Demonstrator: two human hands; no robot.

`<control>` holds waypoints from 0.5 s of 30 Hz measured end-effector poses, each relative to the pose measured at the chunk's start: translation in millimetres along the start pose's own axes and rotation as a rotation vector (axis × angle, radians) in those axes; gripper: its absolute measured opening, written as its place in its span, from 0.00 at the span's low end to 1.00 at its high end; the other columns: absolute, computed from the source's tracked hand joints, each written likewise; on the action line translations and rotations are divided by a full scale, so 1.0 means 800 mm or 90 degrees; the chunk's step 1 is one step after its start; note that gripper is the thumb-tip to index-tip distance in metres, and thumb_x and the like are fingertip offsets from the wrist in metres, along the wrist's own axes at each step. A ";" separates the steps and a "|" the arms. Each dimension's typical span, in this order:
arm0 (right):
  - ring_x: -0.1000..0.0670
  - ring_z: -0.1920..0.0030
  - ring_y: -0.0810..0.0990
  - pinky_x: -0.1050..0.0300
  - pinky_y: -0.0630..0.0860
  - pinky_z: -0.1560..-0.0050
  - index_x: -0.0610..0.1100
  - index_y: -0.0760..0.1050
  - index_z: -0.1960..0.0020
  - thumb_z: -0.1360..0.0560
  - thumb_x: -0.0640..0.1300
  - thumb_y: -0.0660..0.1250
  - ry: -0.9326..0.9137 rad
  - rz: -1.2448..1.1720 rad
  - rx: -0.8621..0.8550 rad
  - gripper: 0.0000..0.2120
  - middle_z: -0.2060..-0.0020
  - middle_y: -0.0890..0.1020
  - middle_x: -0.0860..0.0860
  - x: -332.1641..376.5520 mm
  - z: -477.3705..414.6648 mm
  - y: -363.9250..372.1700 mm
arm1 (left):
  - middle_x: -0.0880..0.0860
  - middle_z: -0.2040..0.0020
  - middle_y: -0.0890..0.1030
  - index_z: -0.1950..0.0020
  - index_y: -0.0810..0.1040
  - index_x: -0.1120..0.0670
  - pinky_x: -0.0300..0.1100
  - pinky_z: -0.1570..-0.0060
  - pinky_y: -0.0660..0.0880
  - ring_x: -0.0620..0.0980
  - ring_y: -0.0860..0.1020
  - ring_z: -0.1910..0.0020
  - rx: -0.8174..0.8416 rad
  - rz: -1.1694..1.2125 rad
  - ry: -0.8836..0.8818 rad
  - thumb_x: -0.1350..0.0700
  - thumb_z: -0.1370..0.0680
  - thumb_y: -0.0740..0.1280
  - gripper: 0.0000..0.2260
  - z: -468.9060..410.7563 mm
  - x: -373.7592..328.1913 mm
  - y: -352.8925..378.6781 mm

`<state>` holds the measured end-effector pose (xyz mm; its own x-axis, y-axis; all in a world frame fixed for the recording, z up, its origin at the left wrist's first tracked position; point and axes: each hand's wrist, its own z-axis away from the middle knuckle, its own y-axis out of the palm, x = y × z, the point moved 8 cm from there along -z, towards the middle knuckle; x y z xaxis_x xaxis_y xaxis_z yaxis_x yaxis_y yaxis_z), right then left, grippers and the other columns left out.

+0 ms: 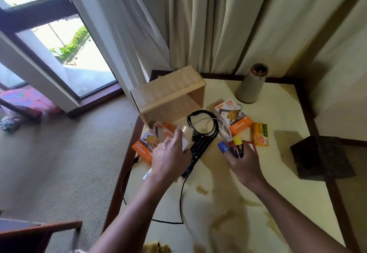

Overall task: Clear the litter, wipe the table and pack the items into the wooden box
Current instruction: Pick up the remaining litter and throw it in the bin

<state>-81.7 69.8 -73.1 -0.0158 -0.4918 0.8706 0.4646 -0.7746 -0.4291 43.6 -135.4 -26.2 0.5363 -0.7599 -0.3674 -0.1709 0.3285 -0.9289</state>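
Now, through the head camera, our right hand (244, 161) curls round a yellow-capped bottle (238, 143); our blurred left hand (170, 153) reaches forward, its grip impossible to tell. We should slide things gently into the wooden box (170, 97), lying open-fronted at the table's (288, 163) far-left corner. Both orange cartons (240, 125) read "FAST CHARGER".
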 end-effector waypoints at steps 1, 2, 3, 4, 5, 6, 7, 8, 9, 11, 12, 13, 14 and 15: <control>0.54 0.63 0.81 0.56 0.74 0.64 0.46 0.76 0.52 0.24 0.43 0.73 0.024 -0.028 -0.024 0.06 0.62 0.82 0.49 0.001 -0.005 -0.015 | 0.54 0.47 0.82 0.31 0.64 0.46 0.51 0.56 0.79 0.60 0.82 0.52 0.001 0.010 0.017 0.48 0.24 0.66 0.23 -0.015 -0.020 -0.011; 0.50 0.62 0.83 0.55 0.76 0.63 0.45 0.77 0.51 0.24 0.44 0.73 0.048 -0.067 -0.034 0.06 0.60 0.84 0.47 0.003 -0.010 -0.027 | 0.53 0.48 0.82 0.32 0.64 0.45 0.50 0.56 0.79 0.59 0.80 0.53 0.011 0.023 0.029 0.47 0.24 0.66 0.22 -0.031 -0.037 -0.016; 0.48 0.62 0.84 0.55 0.77 0.63 0.44 0.77 0.52 0.24 0.43 0.73 0.075 -0.117 -0.034 0.06 0.60 0.85 0.46 0.001 -0.018 -0.034 | 0.52 0.48 0.81 0.31 0.64 0.44 0.50 0.56 0.78 0.58 0.79 0.54 0.025 0.045 0.036 0.47 0.23 0.67 0.23 -0.047 -0.054 -0.021; 0.47 0.63 0.84 0.55 0.78 0.64 0.43 0.76 0.54 0.24 0.43 0.73 0.104 -0.172 -0.033 0.06 0.60 0.85 0.44 -0.002 -0.027 -0.045 | 0.51 0.47 0.80 0.29 0.64 0.44 0.50 0.55 0.79 0.57 0.79 0.53 0.047 0.076 0.046 0.46 0.24 0.68 0.25 -0.066 -0.075 -0.020; 0.47 0.65 0.84 0.55 0.79 0.64 0.42 0.76 0.55 0.26 0.43 0.74 0.138 -0.228 -0.030 0.07 0.61 0.85 0.42 -0.005 -0.037 -0.056 | 0.50 0.45 0.80 0.29 0.64 0.44 0.50 0.52 0.79 0.57 0.80 0.50 0.066 0.114 0.057 0.45 0.24 0.68 0.26 -0.085 -0.095 -0.016; 0.45 0.64 0.85 0.53 0.80 0.63 0.42 0.78 0.55 0.29 0.45 0.75 0.172 -0.285 -0.022 0.09 0.60 0.85 0.41 -0.011 -0.049 -0.064 | 0.51 0.44 0.80 0.29 0.66 0.44 0.51 0.50 0.79 0.57 0.80 0.48 0.083 0.152 0.064 0.45 0.25 0.69 0.26 -0.105 -0.113 -0.008; 0.43 0.63 0.85 0.52 0.80 0.62 0.41 0.80 0.53 0.33 0.49 0.76 0.207 -0.322 -0.022 0.14 0.58 0.86 0.40 -0.018 -0.062 -0.075 | 0.51 0.42 0.80 0.30 0.67 0.44 0.50 0.50 0.79 0.57 0.80 0.47 0.099 0.186 0.065 0.46 0.26 0.70 0.26 -0.125 -0.133 0.002; 0.41 0.62 0.84 0.51 0.80 0.63 0.39 0.81 0.51 0.35 0.50 0.76 0.232 -0.339 -0.028 0.19 0.57 0.85 0.38 -0.024 -0.077 -0.087 | 0.51 0.42 0.79 0.30 0.68 0.44 0.48 0.53 0.77 0.56 0.79 0.47 0.122 0.211 0.057 0.47 0.26 0.71 0.26 -0.147 -0.151 0.019; 0.40 0.63 0.84 0.51 0.80 0.64 0.38 0.81 0.49 0.33 0.49 0.75 0.252 -0.332 -0.053 0.18 0.59 0.85 0.38 -0.031 -0.094 -0.101 | 0.51 0.42 0.77 0.30 0.68 0.46 0.46 0.56 0.74 0.55 0.78 0.47 0.143 0.234 0.049 0.47 0.26 0.73 0.26 -0.168 -0.169 0.033; 0.41 0.62 0.83 0.47 0.82 0.60 0.39 0.79 0.51 0.27 0.45 0.72 0.266 -0.271 -0.139 0.10 0.61 0.84 0.40 -0.042 -0.130 -0.132 | 0.50 0.44 0.72 0.30 0.69 0.50 0.47 0.54 0.73 0.54 0.75 0.46 0.180 0.306 0.029 0.49 0.27 0.76 0.29 -0.207 -0.202 0.063; 0.41 0.60 0.83 0.43 0.82 0.56 0.39 0.77 0.51 0.25 0.47 0.70 0.260 -0.202 -0.174 0.11 0.59 0.83 0.41 -0.047 -0.149 -0.145 | 0.49 0.45 0.71 0.31 0.69 0.52 0.47 0.51 0.74 0.54 0.74 0.45 0.192 0.338 0.016 0.50 0.29 0.77 0.30 -0.225 -0.214 0.079; 0.41 0.58 0.81 0.44 0.79 0.55 0.39 0.76 0.49 0.24 0.50 0.69 0.251 -0.102 -0.198 0.14 0.57 0.82 0.41 -0.051 -0.166 -0.156 | 0.49 0.46 0.71 0.32 0.71 0.52 0.47 0.50 0.74 0.53 0.74 0.46 0.203 0.342 0.013 0.51 0.30 0.78 0.29 -0.241 -0.228 0.093; 0.42 0.57 0.78 0.48 0.74 0.56 0.38 0.74 0.46 0.22 0.53 0.67 0.231 -0.011 -0.212 0.17 0.55 0.81 0.42 -0.048 -0.180 -0.164 | 0.49 0.46 0.74 0.34 0.73 0.53 0.45 0.52 0.74 0.53 0.75 0.48 0.218 0.320 0.022 0.50 0.31 0.79 0.28 -0.257 -0.242 0.109; 0.43 0.56 0.76 0.51 0.70 0.56 0.38 0.72 0.44 0.20 0.53 0.65 0.215 0.053 -0.217 0.18 0.53 0.79 0.43 -0.047 -0.192 -0.167 | 0.50 0.45 0.77 0.37 0.76 0.52 0.44 0.56 0.73 0.52 0.76 0.50 0.242 0.282 0.039 0.49 0.32 0.79 0.26 -0.268 -0.254 0.124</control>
<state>-279.1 131.1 -85.5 -0.3038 -0.6153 0.7274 0.1614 -0.7857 -0.5972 -259.4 -68.8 -53.9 0.4311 -0.5316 -0.7291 -0.0530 0.7917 -0.6086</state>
